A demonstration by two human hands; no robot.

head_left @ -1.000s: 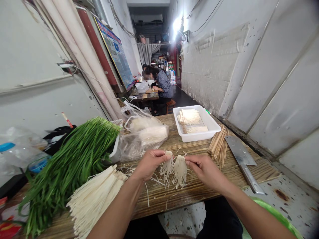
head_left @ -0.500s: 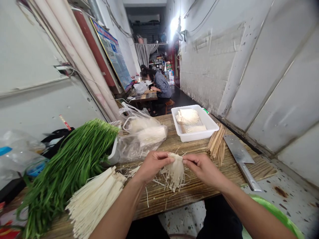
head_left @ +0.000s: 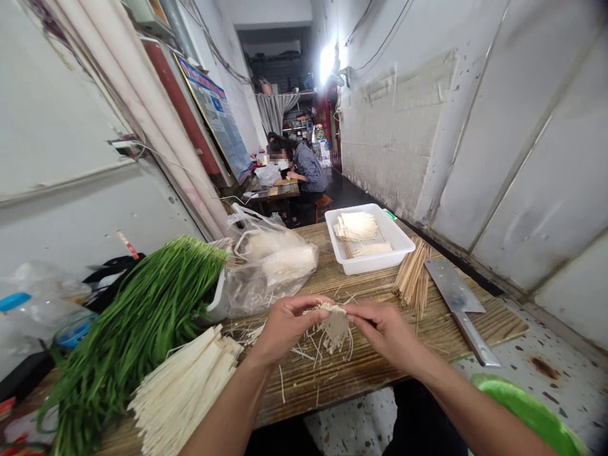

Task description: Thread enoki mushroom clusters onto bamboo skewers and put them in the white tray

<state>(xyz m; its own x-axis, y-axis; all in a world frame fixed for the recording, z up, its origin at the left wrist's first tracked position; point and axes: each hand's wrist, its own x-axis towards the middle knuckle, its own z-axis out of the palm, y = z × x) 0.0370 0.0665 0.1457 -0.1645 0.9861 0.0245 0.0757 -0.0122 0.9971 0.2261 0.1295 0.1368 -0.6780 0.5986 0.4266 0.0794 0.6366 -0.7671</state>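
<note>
Over the wooden board, a small bunch of enoki mushrooms [head_left: 336, 330] hangs between my two hands, its loose ends pointing down. My left hand [head_left: 295, 322] pinches the top edge of the bunch from the left. From the right, my right hand [head_left: 380, 326] pinches the other side with thumb and forefinger; whether it also holds a skewer is hidden. Stray mushroom strands lie under and around the hands. A larger pile of enoki mushrooms [head_left: 187, 389] lies beside my left forearm. Right of my right hand rests a bundle of wooden skewers [head_left: 412, 278].
A white plastic tray [head_left: 375, 265] with flat mushroom bundles stands at the back. A cleaver [head_left: 458, 304] lies on the right. Green chives [head_left: 137, 323] heap at the left, beside a plastic bag [head_left: 247, 285] of mushrooms. A green basin [head_left: 527, 411] sits below right. Another person [head_left: 306, 168] sits farther back.
The bunch has tilted, so its hanging strands look shorter and its top edge faces me more. Both hands keep their pinch, their fingers shifted slightly. The view has moved a little.
</note>
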